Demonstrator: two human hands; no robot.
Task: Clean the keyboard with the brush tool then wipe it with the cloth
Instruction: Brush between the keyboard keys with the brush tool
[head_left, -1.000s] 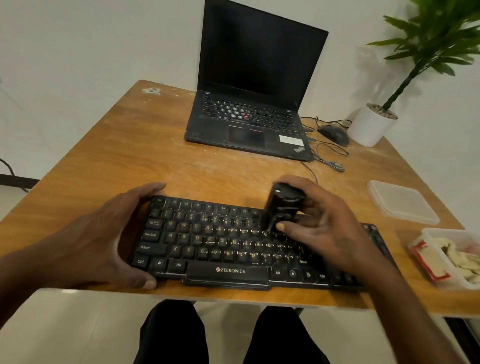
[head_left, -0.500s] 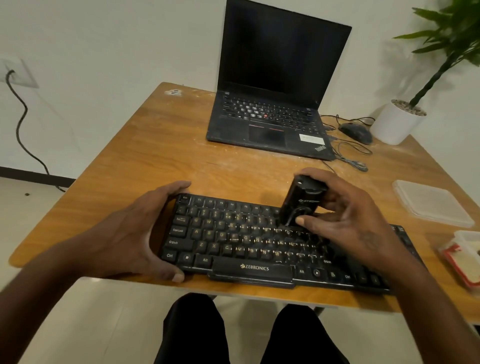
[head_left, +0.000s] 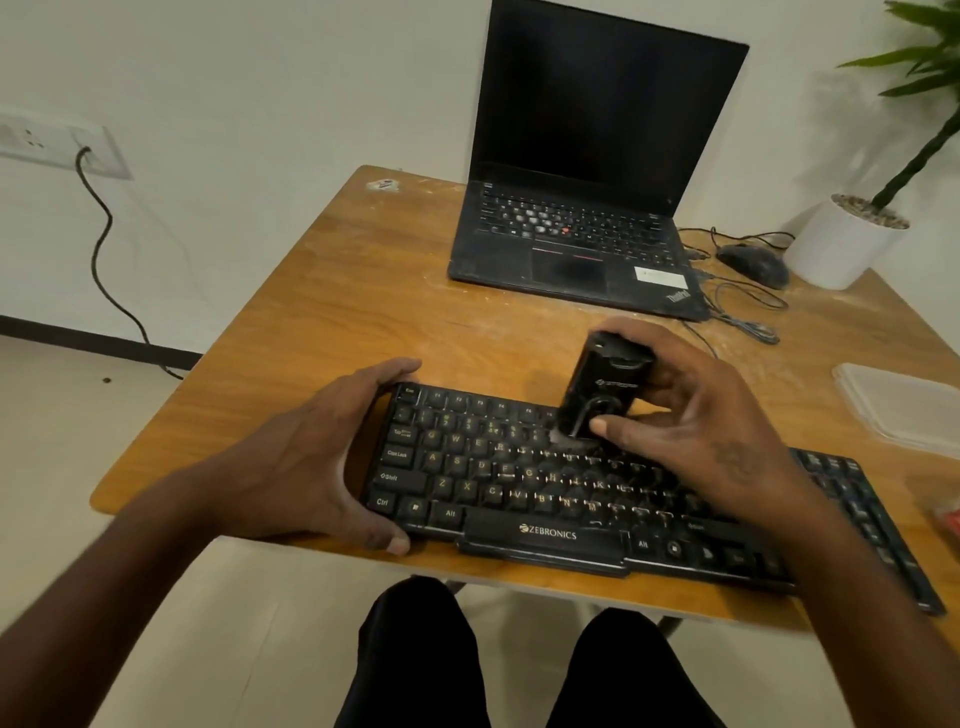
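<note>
1. One black full-size keyboard (head_left: 571, 493) with yellowish key legends and a "ZEBRONICS" label lies along the near edge of one worn wooden table (head_left: 363, 312), its right end running off toward the lower right.
2. One black block-shaped brush tool (head_left: 602, 392) stands tilted over the upper key rows near the keyboard's middle — its lower end meets the number row.
3. The right hand (head_left: 696, 431) grips the brush tool: the thumb lies across its front face and the fingers curl round its far side.
4. The left hand (head_left: 317, 457) clamps the keyboard's left end, fingers hooked over the far corner and thumb pressed to the near edge.
5. One black open laptop (head_left: 582, 208) with a dark screen sits at the back of the table, well apart from the keyboard.
6. One black wired mouse (head_left: 753, 262) lies just right of the laptop, its cable looped beside it.
7. One white round plant pot (head_left: 836, 244) with a green leafy stem stands near the mouse.
8. One clear plastic lid (head_left: 904, 410) rests flat at the table's right side.
9. One white wall socket (head_left: 57, 148) carries one dark cord — it hangs down to the floor.
10. The cloth cannot be made out.
</note>
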